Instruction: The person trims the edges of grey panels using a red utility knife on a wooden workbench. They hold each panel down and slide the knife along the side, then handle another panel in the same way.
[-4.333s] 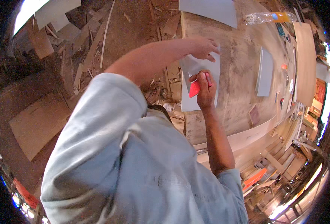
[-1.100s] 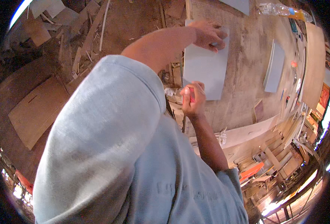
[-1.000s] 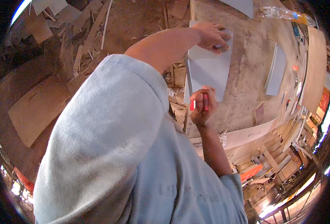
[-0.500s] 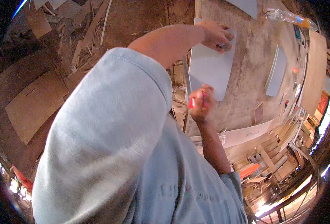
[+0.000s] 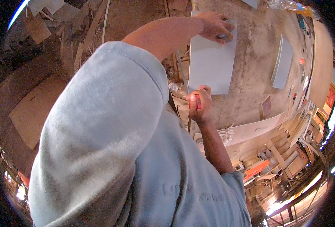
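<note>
A white rectangular sheet [image 5: 210, 70] lies along the left edge of the worn wooden bench [image 5: 250, 68]. My left hand [image 5: 214, 26] rests on the sheet's far end, fingers curled round a small item that I cannot make out. Just past the sheet's near-left corner, my right hand [image 5: 200, 106] grips a red hand tool [image 5: 195, 101], mostly hidden by the fingers. A narrow strip [image 5: 181, 68] runs beside the sheet's left edge.
Stacked white panels [image 5: 281, 62] lie to the right, near a long plywood board [image 5: 320, 60]. A plastic bottle [image 5: 288, 6] is at the far right. Scrap boards [image 5: 38, 26] litter the floor at left; timber offcuts [image 5: 281, 157] fill the lower right.
Compared with 4.3 seconds ago, my left hand is farther up the sheet and its fingers more curled. The red tool has moved off the sheet's middle to its near-left corner.
</note>
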A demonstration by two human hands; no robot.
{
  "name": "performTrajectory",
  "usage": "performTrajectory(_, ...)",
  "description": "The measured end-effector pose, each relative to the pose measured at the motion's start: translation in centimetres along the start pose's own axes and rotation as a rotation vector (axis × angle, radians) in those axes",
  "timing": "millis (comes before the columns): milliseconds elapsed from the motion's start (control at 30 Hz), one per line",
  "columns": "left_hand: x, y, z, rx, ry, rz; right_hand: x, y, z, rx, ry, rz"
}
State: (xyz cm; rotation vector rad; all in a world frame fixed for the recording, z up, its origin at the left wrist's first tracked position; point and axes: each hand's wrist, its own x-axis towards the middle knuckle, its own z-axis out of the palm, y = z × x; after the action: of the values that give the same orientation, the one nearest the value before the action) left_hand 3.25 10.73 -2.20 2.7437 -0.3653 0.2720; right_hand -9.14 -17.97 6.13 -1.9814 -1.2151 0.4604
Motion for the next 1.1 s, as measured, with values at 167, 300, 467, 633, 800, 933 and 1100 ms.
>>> performTrajectory(167, -0.8, -0.4, 0.8, -0.032, 0.005, -0.034, 2.8, -2.3, -2.2, 0.079, 0.054, 0.001)
performTrajectory(300, 0.4, 0.6, 0.2, 0.015, -0.008, -0.043, 1.2, -0.8, 0.1, -0.074, -0.086, 0.042)
performTrajectory(467, -0.6, -0.5, 0.9, -0.025, 0.005, -0.004, 3.9, -1.3, -2.1, -0.003, -0.041, -0.031)
performTrajectory(633, -0.3, -0.2, 0.4, -0.008, 0.017, -0.012, 1.8, -1.2, 0.1, -0.065, -0.084, 0.017)
performTrajectory(800, 0.1, -0.4, 2.0, 0.051, 0.073, 0.049, 0.5, -2.1, -0.6, -0.19, -0.133, 0.014)
performTrajectory(933, -0.4, -1.1, 2.2, 0.01, 0.038, 0.028, -4.1, -2.3, -1.8, -0.099, -0.123, 0.154)
performTrajectory(1100, -4.9, 4.4, 0.3, 0.189, 0.093, 0.078, -9.4, -4.0, -3.9, 0.057, -0.059, 0.414)
